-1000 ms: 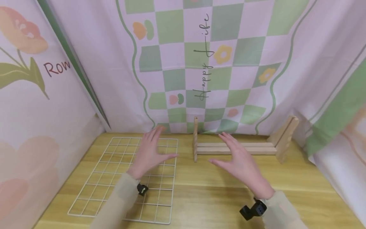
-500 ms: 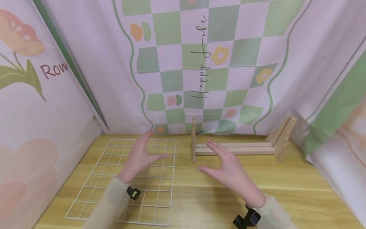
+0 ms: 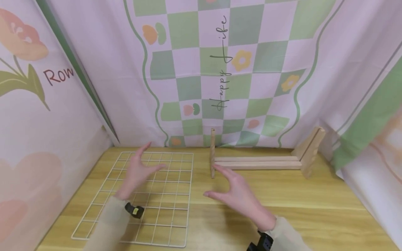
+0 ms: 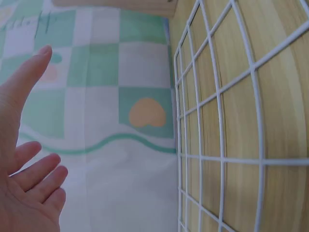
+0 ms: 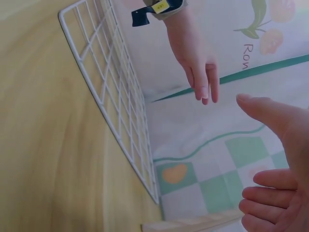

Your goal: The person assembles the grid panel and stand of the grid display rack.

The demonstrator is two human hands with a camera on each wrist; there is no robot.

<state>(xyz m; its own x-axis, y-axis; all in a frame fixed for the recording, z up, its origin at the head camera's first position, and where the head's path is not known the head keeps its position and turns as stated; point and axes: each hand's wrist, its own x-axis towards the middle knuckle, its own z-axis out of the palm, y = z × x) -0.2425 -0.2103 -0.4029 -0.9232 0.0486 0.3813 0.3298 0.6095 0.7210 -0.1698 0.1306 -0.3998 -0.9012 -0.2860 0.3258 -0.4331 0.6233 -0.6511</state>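
The left hand (image 3: 135, 176) hung wide above a white wire grid (image 4: 261, 161), the right hand (image 3: 240, 195) also wide near a wooden stand (image 3: 257, 164); curtains (image 3: 216, 62) read "Happy Life" and "Row".

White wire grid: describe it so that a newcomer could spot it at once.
In the head view, find the wood-grain tabletop below the checkered cloth backdrop. On the tabletop's left half lies the white wire grid, a flat rectangle. Its thin crossing wires set it apart from the thick pale wooden stand to its right.
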